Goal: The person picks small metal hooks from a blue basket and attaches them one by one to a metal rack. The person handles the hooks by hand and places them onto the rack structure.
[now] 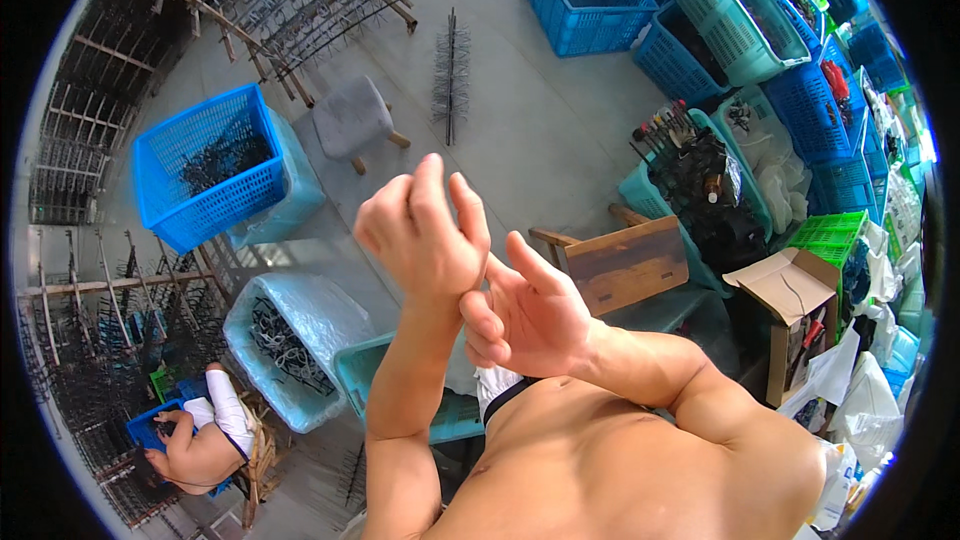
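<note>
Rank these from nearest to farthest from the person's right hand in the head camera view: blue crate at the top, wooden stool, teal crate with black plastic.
From the right hand:
1. Wooden stool, just up and to the right.
2. Teal crate, farther up and right.
3. Blue crate, farthest, at the top edge.

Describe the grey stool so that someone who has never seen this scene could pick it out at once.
Start at the big blue basket on the left. Just to its right, above the left hand in the picture, is the grey stool. Its rounded grey seat sets it apart from the brown wooden stool further right.
</note>
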The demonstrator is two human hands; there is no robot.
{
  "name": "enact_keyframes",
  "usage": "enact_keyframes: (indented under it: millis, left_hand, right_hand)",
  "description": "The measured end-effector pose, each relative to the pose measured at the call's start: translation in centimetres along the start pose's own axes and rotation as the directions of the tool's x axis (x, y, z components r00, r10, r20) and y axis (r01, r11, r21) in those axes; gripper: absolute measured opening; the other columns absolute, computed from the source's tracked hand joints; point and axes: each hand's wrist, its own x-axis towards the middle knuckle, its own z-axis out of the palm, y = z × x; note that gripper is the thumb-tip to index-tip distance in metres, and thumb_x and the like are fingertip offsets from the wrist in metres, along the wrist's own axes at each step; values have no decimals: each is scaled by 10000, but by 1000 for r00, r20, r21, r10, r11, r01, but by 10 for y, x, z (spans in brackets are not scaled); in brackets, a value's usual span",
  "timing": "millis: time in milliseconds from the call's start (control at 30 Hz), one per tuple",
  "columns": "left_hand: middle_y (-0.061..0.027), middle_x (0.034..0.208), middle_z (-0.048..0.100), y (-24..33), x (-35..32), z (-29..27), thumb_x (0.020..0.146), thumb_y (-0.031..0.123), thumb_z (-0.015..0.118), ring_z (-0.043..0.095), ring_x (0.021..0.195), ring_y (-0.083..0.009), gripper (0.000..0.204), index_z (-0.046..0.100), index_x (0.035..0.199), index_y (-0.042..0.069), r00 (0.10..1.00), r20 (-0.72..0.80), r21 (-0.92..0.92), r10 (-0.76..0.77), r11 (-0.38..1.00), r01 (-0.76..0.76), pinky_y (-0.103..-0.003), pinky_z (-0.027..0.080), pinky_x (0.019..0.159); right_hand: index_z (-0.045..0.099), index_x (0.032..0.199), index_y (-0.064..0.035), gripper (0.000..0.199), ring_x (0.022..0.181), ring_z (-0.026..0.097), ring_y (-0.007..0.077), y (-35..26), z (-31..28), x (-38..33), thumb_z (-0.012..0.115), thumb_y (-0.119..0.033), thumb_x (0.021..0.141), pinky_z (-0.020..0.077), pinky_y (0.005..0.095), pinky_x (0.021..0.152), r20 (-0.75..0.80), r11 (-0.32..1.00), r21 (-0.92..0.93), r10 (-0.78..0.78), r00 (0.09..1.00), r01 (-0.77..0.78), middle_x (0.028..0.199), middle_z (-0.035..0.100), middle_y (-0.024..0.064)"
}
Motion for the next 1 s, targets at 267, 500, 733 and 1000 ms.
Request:
enact_keyframes:
  millis: [267, 500, 733, 1000]
  left_hand:
    - [-32, 919, 500, -65, 22, -8, 850, 126, 596, 467, 810, -123, 221, 550, 1044, 29, 737, 198, -414, -646, 627, 660, -251, 411, 736]
    - [-91, 937, 489, -139, 8, 15, 784, -61, 433, 468, 781, -137, 491, 307, 1245, 47, 607, 707, -594, -364, 160, 788, -279, 413, 767]
    - [-141, 1079, 555, -259, 19, 89, 833, -123, 413, 515, 852, -136, 509, 253, 1274, 77, 542, 753, -549, -372, 99, 830, -256, 448, 774]
    - [-178, 1134, 561, -352, 69, 91, 817, -94, 468, 515, 820, -120, 469, 317, 1224, 86, 450, 690, -485, -567, 99, 869, -242, 446, 746]
  right_hand:
    - [285, 1421, -179, 686, 564, 476, 212, -13, -10, 20, 325, -622, 900, 373, 336, 587, 314, 975, 184, 59, 948, -122, 745, 568, 79]
    - [119, 1468, -158, 733, 498, 460, 172, -40, -6, 115, 293, -609, 917, 386, 318, 552, 287, 974, 209, 24, 958, -87, 657, 502, 51]
    - [-57, 1447, -52, 872, 510, 512, 186, -83, 45, 250, 218, -668, 894, 410, 301, 566, 434, 963, 88, 193, 880, -255, 667, 575, 83]
    - [372, 823, 80, 318, 532, 580, 230, -23, 278, 331, 285, -192, 963, 469, 332, 750, -451, 687, -425, -726, 520, 590, 650, 557, 277]
